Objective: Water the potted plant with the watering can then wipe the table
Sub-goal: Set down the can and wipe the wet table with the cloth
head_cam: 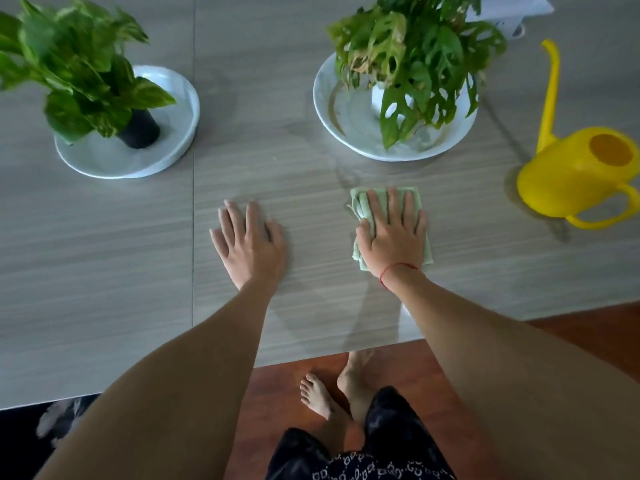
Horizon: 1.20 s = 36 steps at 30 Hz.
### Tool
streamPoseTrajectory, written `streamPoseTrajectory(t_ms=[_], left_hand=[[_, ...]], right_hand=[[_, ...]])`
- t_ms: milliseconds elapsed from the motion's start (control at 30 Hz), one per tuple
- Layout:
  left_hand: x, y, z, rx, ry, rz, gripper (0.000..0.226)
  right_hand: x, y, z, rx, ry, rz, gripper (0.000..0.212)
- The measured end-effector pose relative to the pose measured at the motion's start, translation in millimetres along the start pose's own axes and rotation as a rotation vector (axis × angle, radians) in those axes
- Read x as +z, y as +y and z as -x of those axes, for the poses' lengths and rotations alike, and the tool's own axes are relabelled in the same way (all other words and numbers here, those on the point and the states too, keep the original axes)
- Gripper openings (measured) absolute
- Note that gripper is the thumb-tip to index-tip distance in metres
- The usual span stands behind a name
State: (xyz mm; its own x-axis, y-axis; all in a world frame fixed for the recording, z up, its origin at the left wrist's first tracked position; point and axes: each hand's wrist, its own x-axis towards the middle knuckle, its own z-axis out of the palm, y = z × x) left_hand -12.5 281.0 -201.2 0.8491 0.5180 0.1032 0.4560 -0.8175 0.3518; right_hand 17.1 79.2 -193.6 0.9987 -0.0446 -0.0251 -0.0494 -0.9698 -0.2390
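Observation:
My right hand (393, 233) lies flat, fingers spread, pressing a folded light-green cloth (415, 199) onto the grey wood-grain table (121, 271). My left hand (247, 242) rests flat and empty on the table to the left of the cloth. Beyond the cloth stands a holed-leaf potted plant (415, 60) in a white pot on a white dish (349, 126). The yellow watering can (571, 174) stands upright at the right, its long spout pointing away from me.
A second leafy plant (69, 64) in a black pot sits on a white dish (166, 133) at the far left. A white object (512, 8) lies behind the holed-leaf plant. The table's near edge (311, 360) runs above my bare feet and the red-brown floor.

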Motion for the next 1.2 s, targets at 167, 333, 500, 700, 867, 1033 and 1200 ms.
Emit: streamPoseTrajectory(t_ms=[167,333,500,700,867,1033,1200], left_hand=[[-12,2,-7,-0.017,-0.059,0.022,0.042],[-21,-7,-44,-0.068,-0.045,0.009,0.034],[-10,-13,-58,-0.05,0.018,0.018,0.035],[-21,-24,-65,-0.02,-0.063,-0.017,0.049],[-19,-38,-73,-0.024,-0.031,0.014,0.047],[-22,-41,-76,-0.023,-0.052,0.029,0.042],[-25,-56,-79,-0.064,-0.013,0.044,0.044]], right_hand=[[-1,-13,-4,0.007,-0.116,0.005,0.064],[1,-28,-21,0.022,-0.101,0.016,0.058],[11,-81,-47,-0.133,-0.104,-0.051,0.056],[13,-59,-32,-0.338,-0.059,-0.056,0.064],[20,-101,-66,-0.106,-0.101,-0.066,0.054],[26,-125,-31,-0.382,-0.137,-0.095,0.062],[19,-91,-58,-0.261,-0.095,-0.031,0.063]])
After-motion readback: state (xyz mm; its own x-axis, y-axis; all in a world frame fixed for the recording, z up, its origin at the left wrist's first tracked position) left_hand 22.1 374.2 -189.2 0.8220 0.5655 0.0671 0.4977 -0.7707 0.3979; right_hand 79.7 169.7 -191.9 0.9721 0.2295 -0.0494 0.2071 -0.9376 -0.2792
